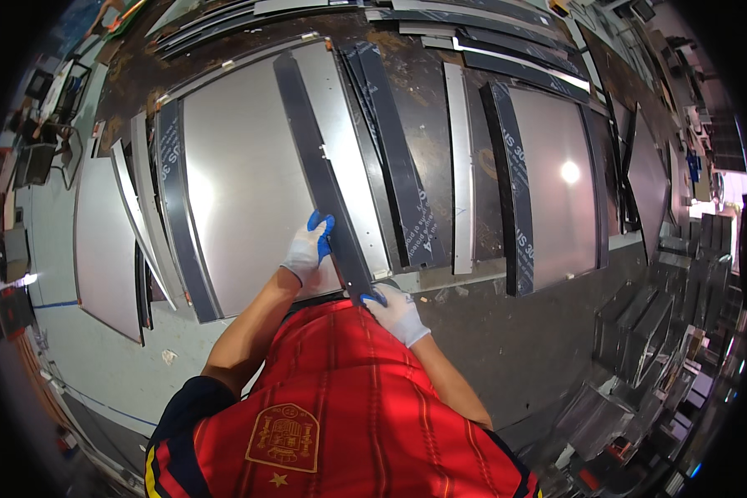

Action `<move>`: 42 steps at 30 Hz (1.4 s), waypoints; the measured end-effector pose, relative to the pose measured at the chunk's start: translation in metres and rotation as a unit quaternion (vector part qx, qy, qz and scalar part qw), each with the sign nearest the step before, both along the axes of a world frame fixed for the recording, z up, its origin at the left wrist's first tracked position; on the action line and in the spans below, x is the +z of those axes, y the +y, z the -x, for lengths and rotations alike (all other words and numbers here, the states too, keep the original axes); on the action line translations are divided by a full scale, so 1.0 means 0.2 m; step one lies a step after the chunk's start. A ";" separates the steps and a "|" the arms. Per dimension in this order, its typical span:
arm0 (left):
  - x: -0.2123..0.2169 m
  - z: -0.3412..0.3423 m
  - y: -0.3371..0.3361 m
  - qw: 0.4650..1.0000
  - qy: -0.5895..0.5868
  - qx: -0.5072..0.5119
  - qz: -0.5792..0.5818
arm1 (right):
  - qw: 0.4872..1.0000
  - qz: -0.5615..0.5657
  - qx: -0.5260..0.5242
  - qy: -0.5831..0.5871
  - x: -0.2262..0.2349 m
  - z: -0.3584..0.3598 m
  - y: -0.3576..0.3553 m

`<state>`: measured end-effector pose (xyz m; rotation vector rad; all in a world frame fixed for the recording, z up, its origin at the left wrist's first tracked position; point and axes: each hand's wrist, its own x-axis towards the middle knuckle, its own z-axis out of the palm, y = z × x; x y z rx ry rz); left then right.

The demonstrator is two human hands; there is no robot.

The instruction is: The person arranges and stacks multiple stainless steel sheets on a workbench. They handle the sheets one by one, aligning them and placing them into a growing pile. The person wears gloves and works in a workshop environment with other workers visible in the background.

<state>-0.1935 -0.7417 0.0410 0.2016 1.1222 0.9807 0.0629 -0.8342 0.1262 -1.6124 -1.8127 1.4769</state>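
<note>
Because the dark metal strip [311, 153] is long and narrow, it appears to be gripped at two separate points to limit swing and twist; it lies slantwise at the centre of the frame, its far end toward the upper edge and its near end just above the red apron [340, 390]. The left hand [309, 242], gloved in white and blue, has its fingers closed on the strip's left edge, partway along; the right hand [396, 314], gloved likewise, has its fingers clasped about the near end, presumably to set the angle; the fingertips beneath are hidden. Directly behind the strip is the pale panel [241, 141], broad and flat, which probably serves as a backing; whether the strip bears on it along its full length cannot be told. To the right, dark film-covered strips [400, 158] and a light narrow bar [460, 174] lie lengthwise, roughly parallel, likely for easy reach; further right is a second panel [556, 178] with dark edges. Across the top of the frame, long strips [506, 48] lie crosswise on the dark workbench [407, 75], apparently stored beyond the working area.
</note>
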 end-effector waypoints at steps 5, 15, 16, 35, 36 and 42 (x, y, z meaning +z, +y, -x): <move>-0.07 0.00 -0.02 0.998 -0.043 0.041 0.002 | 0.997 0.055 -0.046 -0.010 -0.01 0.01 -0.02; -0.05 -0.03 0.02 0.994 -0.099 0.028 -0.023 | 0.966 0.107 -0.163 0.171 -0.11 -0.04 -0.06; -0.02 -0.05 0.04 0.997 -0.076 0.024 0.014 | 0.960 0.123 -0.192 0.160 -0.12 -0.05 -0.06; -0.06 0.18 -0.21 0.997 -0.072 -0.016 -0.033 | 0.897 0.159 -0.342 0.229 -0.46 -0.66 0.51; -0.07 0.17 -0.22 0.994 -0.099 -0.025 -0.035 | 0.875 0.173 -0.377 0.250 -0.52 -0.67 0.52; -0.09 0.16 -0.21 0.997 -0.072 -0.017 -0.030 | 0.879 0.139 -0.424 0.169 -0.69 -0.62 0.52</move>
